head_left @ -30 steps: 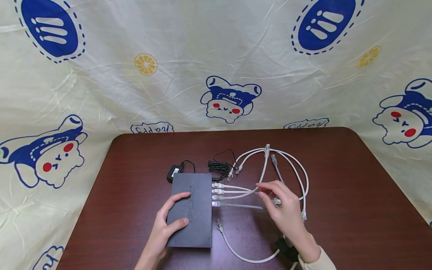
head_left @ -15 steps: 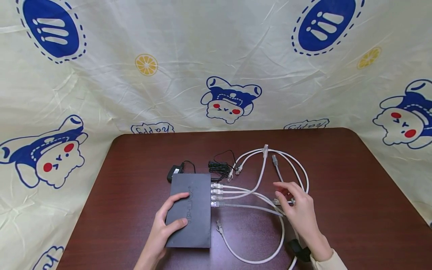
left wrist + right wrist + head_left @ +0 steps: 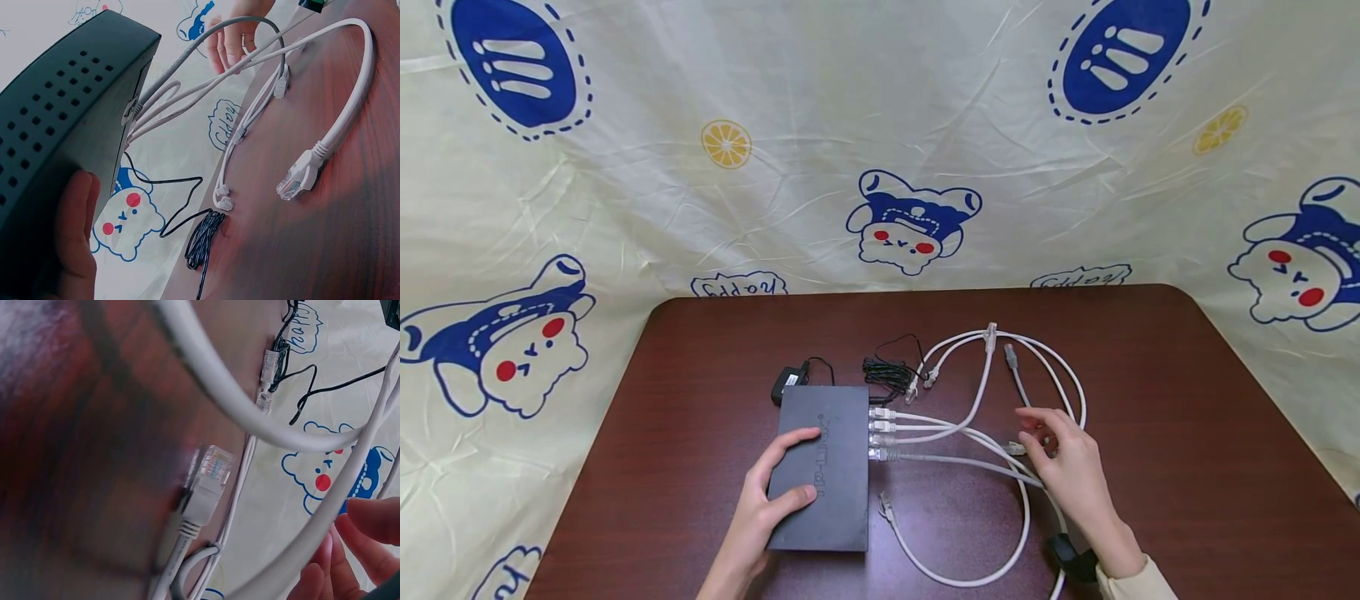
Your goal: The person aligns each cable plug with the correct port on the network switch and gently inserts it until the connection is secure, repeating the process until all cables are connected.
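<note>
Network switch (image 3: 842, 508) gripped by my left hand (image 3: 766, 493), long axis toward the far edge of the desk (image 3: 715, 350).
My right hand (image 3: 1070, 467), loosely curled and empty, hovers right of it.

On a clock face laid over the head view, the wood-grained brown table (image 3: 1210, 483) fills 6 o'clock, bearing a black power adapter (image 3: 786, 388) between 7 and 8 and, at 6, a bundled black cord (image 3: 887, 374). A creased cream cloth (image 3: 820, 67) rises behind, printed with 2 blue ovals (image 3: 512, 60), at 10 and between 1 and 2; 2 orange slices (image 3: 726, 144), between 10 and 11 and at 2; and 3 red-cheeked cartoon bears (image 3: 913, 223), at 9, 1 and 3.
</note>
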`<state>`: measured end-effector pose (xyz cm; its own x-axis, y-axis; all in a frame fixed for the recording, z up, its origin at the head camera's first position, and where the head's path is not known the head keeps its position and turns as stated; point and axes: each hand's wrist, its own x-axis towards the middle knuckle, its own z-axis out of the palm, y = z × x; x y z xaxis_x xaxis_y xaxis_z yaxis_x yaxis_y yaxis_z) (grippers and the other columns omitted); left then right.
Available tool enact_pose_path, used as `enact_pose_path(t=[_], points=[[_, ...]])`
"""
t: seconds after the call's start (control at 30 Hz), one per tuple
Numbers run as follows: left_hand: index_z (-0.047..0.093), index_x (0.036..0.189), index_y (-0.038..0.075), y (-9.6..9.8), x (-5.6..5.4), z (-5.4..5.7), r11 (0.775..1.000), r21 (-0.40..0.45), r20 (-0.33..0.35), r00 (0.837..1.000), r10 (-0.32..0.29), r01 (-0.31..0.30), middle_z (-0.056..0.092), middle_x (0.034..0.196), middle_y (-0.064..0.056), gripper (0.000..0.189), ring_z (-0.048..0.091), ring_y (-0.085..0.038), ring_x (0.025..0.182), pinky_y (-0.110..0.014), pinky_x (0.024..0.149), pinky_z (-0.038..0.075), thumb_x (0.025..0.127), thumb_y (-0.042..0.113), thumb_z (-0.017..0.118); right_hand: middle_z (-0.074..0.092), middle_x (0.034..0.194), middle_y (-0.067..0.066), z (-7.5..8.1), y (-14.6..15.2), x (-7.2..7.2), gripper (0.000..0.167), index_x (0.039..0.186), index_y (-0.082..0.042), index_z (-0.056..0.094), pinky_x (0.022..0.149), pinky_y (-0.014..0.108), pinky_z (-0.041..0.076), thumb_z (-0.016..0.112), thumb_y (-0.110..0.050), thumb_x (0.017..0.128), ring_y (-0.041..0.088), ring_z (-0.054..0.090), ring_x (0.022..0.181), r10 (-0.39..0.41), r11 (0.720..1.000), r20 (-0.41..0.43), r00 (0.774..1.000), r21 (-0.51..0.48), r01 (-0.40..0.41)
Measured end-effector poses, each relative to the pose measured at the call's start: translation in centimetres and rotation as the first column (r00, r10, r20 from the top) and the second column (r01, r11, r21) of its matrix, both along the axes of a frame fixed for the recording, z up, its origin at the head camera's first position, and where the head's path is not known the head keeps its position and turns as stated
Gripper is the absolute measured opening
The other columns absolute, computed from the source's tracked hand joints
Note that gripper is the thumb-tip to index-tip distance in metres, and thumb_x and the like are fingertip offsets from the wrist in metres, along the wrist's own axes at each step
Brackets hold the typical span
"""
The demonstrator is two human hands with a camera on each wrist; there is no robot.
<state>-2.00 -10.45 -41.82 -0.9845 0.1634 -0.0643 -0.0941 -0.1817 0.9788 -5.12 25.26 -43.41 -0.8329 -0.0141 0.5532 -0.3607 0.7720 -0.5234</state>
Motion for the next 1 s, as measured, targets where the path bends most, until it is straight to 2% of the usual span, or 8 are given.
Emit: enact_pose_path(t=[0.1, 0.4, 0.53, 0.67, 1.0], points=[[0.055, 0.132, 0.013, 0.0, 0.0, -0.1, 1.000, -0.003, 0.004, 1.000, 0.000, 0.000, 0.045, 0.125, -0.016, 0.059, 0.045, -0.035, 0.106, -0.042, 0.075, 0.049, 0.076, -0.004, 0.062, 0.062, 0.081, 0.002, -0.2, 0.1, 0.0, 0.034, 0.099, -0.002, 0.069, 0.056, 0.018, 0.042, 0.073, 0.014, 0.069, 0.007, 0.054, 0.066, -0.011, 1.000, 0.032, 0.999, 0.009, 0.010], [0.055, 0.131, 0.014, 0.0, 0.0, 0.0, 1.000, -0.013, -0.006, 1.000, -0.002, 0.002, 0.044, 0.126, -0.017, 0.057, 0.044, -0.035, 0.106, -0.043, 0.076, 0.048, 0.077, -0.002, 0.063, 0.061, 0.083, 0.005, -0.7, 0.6, 0.0, 0.033, 0.100, -0.002, 0.068, 0.055, 0.029, 0.047, 0.073, 0.012, 0.070, 0.005, 0.053, 0.065, -0.042, 0.999, 0.138, 0.990, 0.029, 0.038], [0.054, 0.132, 0.012, 0.0, 0.0, 0.1, 1.000, -0.023, -0.019, 1.000, -0.012, 0.012, 0.043, 0.127, -0.019, 0.056, 0.043, -0.035, 0.106, -0.043, 0.077, 0.047, 0.078, -0.001, 0.063, 0.060, 0.082, 0.006, -1.1, 1.0, -0.1, 0.032, 0.101, -0.001, 0.068, 0.054, 0.027, 0.042, 0.072, 0.010, 0.071, 0.007, 0.052, 0.063, -0.043, 0.999, 0.194, 0.980, 0.033, 0.037], [0.055, 0.131, 0.013, 0.0, 0.0, 0.0, 1.000, -0.017, -0.001, 1.000, 0.006, -0.006, 0.043, 0.127, -0.017, 0.057, 0.043, -0.036, 0.107, -0.043, 0.078, 0.046, 0.077, -0.002, 0.063, 0.059, 0.083, 0.007, -1.6, 1.3, -0.2, 0.031, 0.101, 0.000, 0.067, 0.053, 0.026, 0.038, 0.072, 0.009, 0.072, 0.007, 0.051, 0.061, -0.042, 0.999, 0.251, 0.967, 0.030, 0.036], [0.055, 0.132, 0.014, -0.1, 0.1, -0.3, 1.000, -0.009, 0.014, 1.000, 0.018, -0.018, 0.045, 0.127, -0.015, 0.059, 0.044, -0.035, 0.106, -0.042, 0.074, 0.049, 0.076, -0.003, 0.063, 0.060, 0.080, 0.002, -2.4, 1.5, -0.5, 0.026, 0.095, -0.003, 0.068, 0.053, 0.031, 0.038, 0.069, 0.006, 0.071, 0.007, 0.051, 0.059, -0.060, 0.994, 0.329, 0.943, 0.103, 0.027]])
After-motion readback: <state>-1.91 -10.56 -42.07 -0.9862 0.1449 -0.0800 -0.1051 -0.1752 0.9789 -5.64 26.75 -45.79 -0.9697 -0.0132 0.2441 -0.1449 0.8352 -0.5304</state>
